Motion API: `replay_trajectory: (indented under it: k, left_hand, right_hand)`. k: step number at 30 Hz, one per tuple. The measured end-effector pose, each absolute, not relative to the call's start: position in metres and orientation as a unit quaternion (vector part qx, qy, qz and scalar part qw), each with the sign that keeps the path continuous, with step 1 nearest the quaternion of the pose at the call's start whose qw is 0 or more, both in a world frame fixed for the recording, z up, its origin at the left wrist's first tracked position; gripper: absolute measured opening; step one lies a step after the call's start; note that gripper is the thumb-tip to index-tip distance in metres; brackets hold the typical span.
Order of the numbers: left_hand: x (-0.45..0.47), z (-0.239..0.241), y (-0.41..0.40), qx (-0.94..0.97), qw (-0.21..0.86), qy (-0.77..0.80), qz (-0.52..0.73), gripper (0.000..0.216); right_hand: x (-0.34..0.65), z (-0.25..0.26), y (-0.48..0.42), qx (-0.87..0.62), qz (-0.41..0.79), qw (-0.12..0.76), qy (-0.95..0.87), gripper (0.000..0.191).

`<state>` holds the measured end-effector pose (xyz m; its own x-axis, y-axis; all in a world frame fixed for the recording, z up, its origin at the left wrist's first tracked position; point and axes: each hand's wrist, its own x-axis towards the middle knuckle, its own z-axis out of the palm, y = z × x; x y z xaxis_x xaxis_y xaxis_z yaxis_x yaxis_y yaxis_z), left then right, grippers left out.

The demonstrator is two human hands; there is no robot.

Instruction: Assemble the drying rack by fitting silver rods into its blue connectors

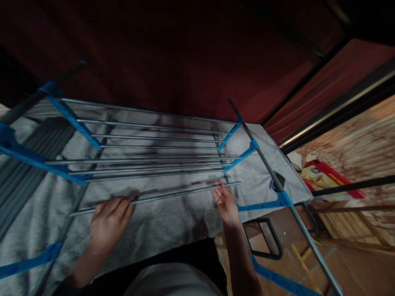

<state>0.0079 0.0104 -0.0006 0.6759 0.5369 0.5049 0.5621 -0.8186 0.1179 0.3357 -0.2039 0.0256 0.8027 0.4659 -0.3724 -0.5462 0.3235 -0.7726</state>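
A thin grey metal rod [175, 194] lies crosswise in front of me, held at both ends. My left hand [109, 220] is closed over its left part, palm down. Near its right end, my right hand [225, 201] grips it between thumb and fingers. Around it stands a rack frame of grey tubes [268, 164] and blue plastic brackets [262, 205]. Several rods [154, 170] span the left and right brackets beyond my hands. The held rod's right tip sticks out past my fingers, close to the nearest right bracket but apart from it.
Loose grey tubes [40, 152] lie bundled on the grey blanket [173, 234] at left. A phone-like dark object [277, 181] rests by the right upright. Dark red fabric [185, 61] hangs behind. At right are a red and yellow box [330, 181] and a black metal frame [268, 242].
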Motion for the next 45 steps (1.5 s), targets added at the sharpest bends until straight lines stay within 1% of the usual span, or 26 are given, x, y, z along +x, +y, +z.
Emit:
replay_trajectory:
  k: [5,12,15,19,25,29,32,37,41,45]
  left_hand:
    - [0.006,-0.005,0.009,-0.898,-0.011,-0.335,-0.286,0.032]
    - [0.004,-0.003,0.005,-0.885,-0.053,-0.368,-0.28,0.026]
    - [0.001,-0.005,0.005,-0.878,-0.055,-0.387,-0.276,0.027]
    - [-0.003,-0.006,0.005,-0.875,-0.03,-0.407,-0.26,0.03]
    - [-0.009,0.003,0.005,-0.869,0.031,-0.432,-0.238,0.03]
    - [-0.016,0.003,0.007,-0.892,0.073,-0.41,-0.174,0.036]
    - [-0.019,0.005,0.007,-0.901,0.097,-0.395,-0.15,0.04]
    - [-0.013,0.018,0.003,-0.898,0.095,-0.404,-0.146,0.047]
    - [-0.006,0.027,0.006,-0.899,0.065,-0.407,-0.147,0.052]
    - [-0.003,0.031,0.01,-0.902,0.057,-0.405,-0.142,0.049]
  right_hand:
    - [0.335,0.041,-0.198,-0.487,0.301,0.819,0.027,0.021]
    - [0.336,0.066,-0.192,-0.475,0.302,0.826,-0.02,0.02]
    - [0.339,0.071,-0.192,-0.467,0.296,0.833,-0.018,0.021]
    - [0.346,0.073,-0.195,-0.47,0.279,0.837,-0.01,0.024]
    - [0.358,0.065,-0.201,-0.483,0.266,0.835,0.004,0.028]
    - [0.363,0.058,-0.205,-0.486,0.256,0.836,0.014,0.023]
    - [0.365,0.055,-0.208,-0.486,0.249,0.838,0.02,0.021]
    - [0.373,0.043,-0.214,-0.508,0.248,0.825,0.015,0.02]
    - [0.385,0.025,-0.218,-0.534,0.239,0.811,0.029,0.017]
    - [0.395,0.008,-0.225,-0.557,0.253,0.79,0.033,0.019]
